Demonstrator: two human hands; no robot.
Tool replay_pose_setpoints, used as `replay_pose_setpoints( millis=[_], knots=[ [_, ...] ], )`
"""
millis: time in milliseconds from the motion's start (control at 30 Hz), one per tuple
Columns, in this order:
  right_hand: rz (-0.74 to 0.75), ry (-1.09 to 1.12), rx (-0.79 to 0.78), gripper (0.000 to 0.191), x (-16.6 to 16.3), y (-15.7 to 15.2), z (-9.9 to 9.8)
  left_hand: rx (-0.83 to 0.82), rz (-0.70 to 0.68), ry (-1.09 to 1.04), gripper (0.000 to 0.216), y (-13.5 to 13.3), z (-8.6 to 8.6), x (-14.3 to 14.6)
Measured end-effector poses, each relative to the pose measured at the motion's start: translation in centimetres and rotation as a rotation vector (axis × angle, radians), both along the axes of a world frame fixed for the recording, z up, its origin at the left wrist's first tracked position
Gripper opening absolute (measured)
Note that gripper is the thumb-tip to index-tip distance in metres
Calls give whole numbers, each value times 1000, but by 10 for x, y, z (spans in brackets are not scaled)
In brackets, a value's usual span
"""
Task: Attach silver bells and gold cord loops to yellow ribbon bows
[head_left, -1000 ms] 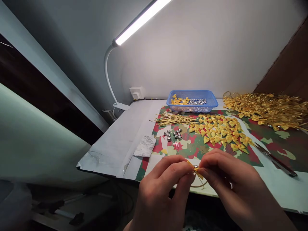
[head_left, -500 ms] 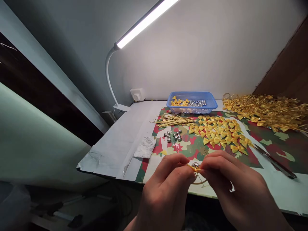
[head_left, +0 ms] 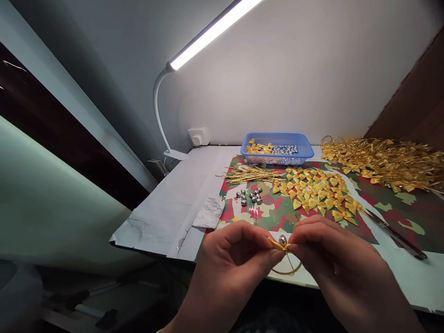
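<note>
My left hand (head_left: 232, 263) and my right hand (head_left: 333, 259) meet over the table's near edge, both pinched on one small yellow ribbon bow (head_left: 277, 243). A silver bell (head_left: 283, 239) sits at the bow's middle, and a loop of gold cord (head_left: 287, 268) hangs below it. Beyond my hands lie several loose silver bells (head_left: 250, 195), a spread of yellow bows (head_left: 314, 189) and a bundle of gold cords (head_left: 251, 174) on the patterned mat (head_left: 388, 208).
A blue basket (head_left: 277, 147) with bows and bells stands at the back. A heap of finished gold pieces (head_left: 385, 159) fills the back right. Scissors (head_left: 395, 233) lie at the right. A white desk lamp (head_left: 194, 51) arches from the back left. Crumpled foil (head_left: 208, 212) lies left of the mat.
The silver bell has come into view on top of the bow between my fingertips, and the gold cord loop hangs lower. My left hand has turned slightly outward.
</note>
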State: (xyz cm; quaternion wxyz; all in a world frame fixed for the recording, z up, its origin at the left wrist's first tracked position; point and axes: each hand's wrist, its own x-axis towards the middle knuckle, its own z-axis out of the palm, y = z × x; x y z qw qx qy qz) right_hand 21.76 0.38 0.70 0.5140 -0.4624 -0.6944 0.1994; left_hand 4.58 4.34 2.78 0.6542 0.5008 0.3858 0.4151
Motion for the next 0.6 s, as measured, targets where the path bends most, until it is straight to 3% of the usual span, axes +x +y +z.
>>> replay_pose_setpoints(
  millis=[200,300,500,600],
  knots=[
    [-57,-42,-49,9,4,3,-2,-147,-66,-78,18,7,-4,-4],
    [-100,-73,1,20,17,-1,1,-141,-30,-64,17,11,-7,-4],
    [-345,53,-42,19,16,-20,12,-131,14,-27,16,14,-14,-4],
    [-267,167,-38,26,-1,-24,9,-128,19,-34,15,12,-14,-2]
  ],
)
